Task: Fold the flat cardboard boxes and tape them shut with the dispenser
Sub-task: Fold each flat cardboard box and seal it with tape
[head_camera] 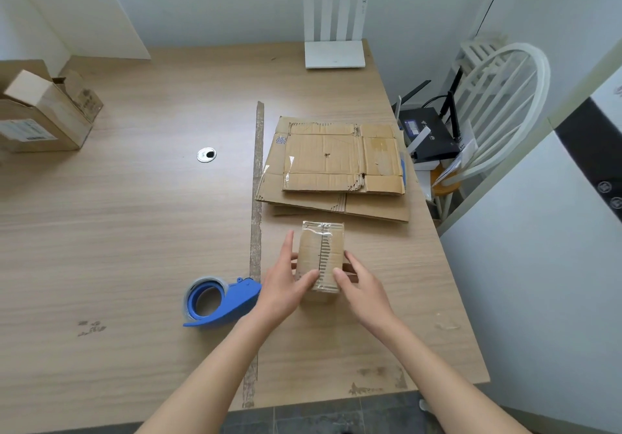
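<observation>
Fingers [304, 282] of both hands gripped a small taped box [321, 255] on the surface [134, 231]; blue dispenser [220, 300] lay just left, flat boxes [336, 164] beyond.

Label print on the open box [40, 113] (cut by the left edge) is unreadable.

Both bare forearms reach forward, left hand [284, 282] and right hand [361, 287] cupped inward facing each other, fingers spread, thumbs up top.
</observation>
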Action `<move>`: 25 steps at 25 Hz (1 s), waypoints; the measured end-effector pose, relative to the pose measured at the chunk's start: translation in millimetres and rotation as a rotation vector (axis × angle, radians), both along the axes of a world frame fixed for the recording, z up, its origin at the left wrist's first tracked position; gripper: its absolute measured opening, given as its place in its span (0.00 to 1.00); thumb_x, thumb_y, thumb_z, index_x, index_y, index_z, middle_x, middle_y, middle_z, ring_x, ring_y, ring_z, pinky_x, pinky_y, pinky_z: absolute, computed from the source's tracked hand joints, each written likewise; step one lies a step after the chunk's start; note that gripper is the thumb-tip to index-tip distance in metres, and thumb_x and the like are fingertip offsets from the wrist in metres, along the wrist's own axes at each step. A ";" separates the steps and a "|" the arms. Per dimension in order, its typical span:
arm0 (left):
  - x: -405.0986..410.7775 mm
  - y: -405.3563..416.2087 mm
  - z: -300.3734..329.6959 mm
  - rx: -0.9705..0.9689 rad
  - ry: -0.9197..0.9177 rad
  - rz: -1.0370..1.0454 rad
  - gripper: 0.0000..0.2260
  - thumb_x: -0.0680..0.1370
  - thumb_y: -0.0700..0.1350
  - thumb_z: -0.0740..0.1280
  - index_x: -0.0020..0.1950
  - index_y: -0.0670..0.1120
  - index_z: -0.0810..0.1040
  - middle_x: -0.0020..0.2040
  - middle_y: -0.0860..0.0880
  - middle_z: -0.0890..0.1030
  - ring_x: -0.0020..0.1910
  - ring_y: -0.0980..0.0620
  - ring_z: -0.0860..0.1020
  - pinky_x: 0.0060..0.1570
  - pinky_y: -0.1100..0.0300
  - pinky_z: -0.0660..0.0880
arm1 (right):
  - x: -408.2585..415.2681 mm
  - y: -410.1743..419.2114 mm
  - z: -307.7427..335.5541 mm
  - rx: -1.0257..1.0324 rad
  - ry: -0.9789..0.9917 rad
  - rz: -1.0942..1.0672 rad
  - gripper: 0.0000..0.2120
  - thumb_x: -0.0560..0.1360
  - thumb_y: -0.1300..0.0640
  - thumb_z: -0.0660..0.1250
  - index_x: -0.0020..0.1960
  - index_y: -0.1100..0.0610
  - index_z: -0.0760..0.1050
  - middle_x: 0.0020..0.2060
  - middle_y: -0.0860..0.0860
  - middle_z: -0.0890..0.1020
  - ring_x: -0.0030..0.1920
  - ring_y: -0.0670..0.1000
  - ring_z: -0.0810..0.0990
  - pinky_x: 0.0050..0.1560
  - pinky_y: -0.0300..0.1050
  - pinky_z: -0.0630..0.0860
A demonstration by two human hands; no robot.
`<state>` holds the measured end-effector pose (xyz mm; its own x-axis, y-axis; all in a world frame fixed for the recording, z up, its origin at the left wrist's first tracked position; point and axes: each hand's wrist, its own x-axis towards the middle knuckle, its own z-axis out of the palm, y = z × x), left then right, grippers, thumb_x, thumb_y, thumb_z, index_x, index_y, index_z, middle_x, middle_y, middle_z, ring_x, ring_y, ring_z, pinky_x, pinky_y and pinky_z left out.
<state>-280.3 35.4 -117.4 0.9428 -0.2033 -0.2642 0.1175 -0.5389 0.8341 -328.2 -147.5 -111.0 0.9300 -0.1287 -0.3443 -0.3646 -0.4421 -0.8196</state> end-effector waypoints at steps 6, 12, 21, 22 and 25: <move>21.5 -11.1 87.9 -0.251 0.043 0.102 0.33 0.67 0.48 0.68 0.73 0.58 0.71 0.60 0.55 0.68 0.63 0.60 0.72 0.61 0.59 0.75 | 30.3 -8.1 80.8 0.439 0.046 -0.064 0.34 0.73 0.44 0.76 0.74 0.43 0.65 0.61 0.49 0.81 0.56 0.47 0.84 0.58 0.47 0.81; 27.2 -9.0 196.4 -0.353 -0.131 0.297 0.08 0.80 0.51 0.70 0.56 0.51 0.79 0.61 0.51 0.73 0.63 0.55 0.75 0.53 0.65 0.72 | 52.4 -5.0 195.1 0.401 -0.105 -0.125 0.31 0.73 0.40 0.72 0.68 0.50 0.63 0.59 0.49 0.78 0.54 0.42 0.79 0.50 0.36 0.76; 13.6 57.2 334.3 -0.317 -0.187 0.213 0.34 0.65 0.46 0.84 0.61 0.63 0.68 0.58 0.50 0.79 0.56 0.57 0.80 0.42 0.67 0.78 | 58.3 3.1 336.1 0.107 -0.379 0.373 0.40 0.78 0.55 0.72 0.74 0.24 0.53 0.66 0.42 0.73 0.69 0.48 0.73 0.69 0.47 0.73; 11.9 66.4 341.9 -0.305 -0.230 0.251 0.36 0.64 0.47 0.84 0.63 0.61 0.68 0.59 0.51 0.78 0.57 0.54 0.79 0.44 0.65 0.79 | 60.6 11.2 348.5 0.043 -0.397 0.403 0.40 0.77 0.51 0.73 0.76 0.26 0.52 0.63 0.38 0.73 0.69 0.46 0.73 0.69 0.47 0.73; 6.0 96.2 358.6 -0.239 -0.316 0.331 0.38 0.64 0.47 0.84 0.65 0.57 0.65 0.57 0.54 0.78 0.58 0.53 0.79 0.44 0.64 0.80 | 68.3 49.9 370.6 -0.120 -0.458 0.444 0.50 0.65 0.34 0.76 0.79 0.42 0.55 0.60 0.38 0.75 0.63 0.45 0.75 0.65 0.50 0.76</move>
<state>-274.4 131.6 241.2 0.9931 0.1000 0.0614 -0.0281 -0.3051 0.9519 -259.9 -97.7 259.7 0.9528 0.2890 0.0930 0.2490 -0.5685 -0.7841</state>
